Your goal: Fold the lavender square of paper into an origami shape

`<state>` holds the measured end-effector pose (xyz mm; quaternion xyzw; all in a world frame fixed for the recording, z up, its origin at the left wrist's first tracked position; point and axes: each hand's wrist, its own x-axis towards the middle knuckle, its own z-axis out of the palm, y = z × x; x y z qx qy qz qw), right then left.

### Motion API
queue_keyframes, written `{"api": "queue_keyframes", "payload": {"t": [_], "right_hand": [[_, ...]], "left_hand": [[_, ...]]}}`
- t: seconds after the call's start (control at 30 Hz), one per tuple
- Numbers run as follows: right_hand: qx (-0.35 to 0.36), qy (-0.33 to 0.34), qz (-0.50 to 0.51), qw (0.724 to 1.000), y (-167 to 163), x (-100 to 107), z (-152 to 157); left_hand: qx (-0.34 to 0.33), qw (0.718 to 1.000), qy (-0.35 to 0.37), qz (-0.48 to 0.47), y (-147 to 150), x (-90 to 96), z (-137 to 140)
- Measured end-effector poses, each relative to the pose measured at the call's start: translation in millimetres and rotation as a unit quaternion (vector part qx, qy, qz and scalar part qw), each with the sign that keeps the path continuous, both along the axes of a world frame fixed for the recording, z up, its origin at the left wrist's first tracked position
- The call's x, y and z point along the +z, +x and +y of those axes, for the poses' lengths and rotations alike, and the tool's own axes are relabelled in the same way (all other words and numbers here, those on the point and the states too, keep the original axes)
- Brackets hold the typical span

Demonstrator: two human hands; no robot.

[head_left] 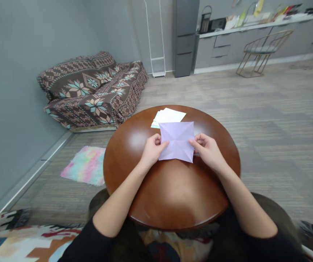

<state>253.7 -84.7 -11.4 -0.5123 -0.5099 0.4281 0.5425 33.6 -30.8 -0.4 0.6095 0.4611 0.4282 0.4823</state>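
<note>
A square sheet of purple paper (176, 141) with crossing creases is held up above the round brown table (169, 193). My left hand (154, 148) pinches its left edge, thumb on the front face and the other fingers curled behind. At the right edge my right hand (205, 147) grips the sheet the same way. Just beyond the purple paper lies a small fanned stack of pale paper sheets (169, 115), partly covered by it from this angle.
A sofa under a patterned cover (91, 91) stands back left, with a fluffy pastel rug (85, 165) on the floor before it. Farther off are a grey fridge (186, 36), a kitchen counter (227, 32) and a wire-framed chair (260, 51).
</note>
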Motion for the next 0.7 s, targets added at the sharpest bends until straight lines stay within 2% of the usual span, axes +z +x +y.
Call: {"api": "queue_keyframes", "payload": {"t": [0.1,0.17,0.3,0.47,0.57,0.7], "right_hand": [[0.018,-0.002,0.011,1.000,-0.9,-0.1,-0.3],[0.018,-0.003,0.016,1.000,-0.6,-0.8,-0.2],[0.010,0.002,0.006,1.000,0.8,-2.3,0.2],[-0.017,0.019,-0.023,0.999,-0.3,1.9,-0.1],[-0.027,0.048,-0.064,0.996,-2.6,6.9,-1.7],[0.006,0.062,-0.071,0.996,-5.5,12.4,-5.9]], "left_hand": [[-0.056,0.998,0.006,0.000,3.0,0.9,-3.4],[-0.070,0.997,0.002,-0.010,4.2,1.4,-5.2],[-0.065,0.998,-0.011,-0.024,4.0,-0.5,-4.2],[-0.016,0.999,0.035,0.001,1.5,-4.9,1.9],[-0.024,0.999,0.038,0.013,1.6,-5.2,2.4],[-0.045,0.998,0.038,0.011,2.7,-3.6,0.4]]}}
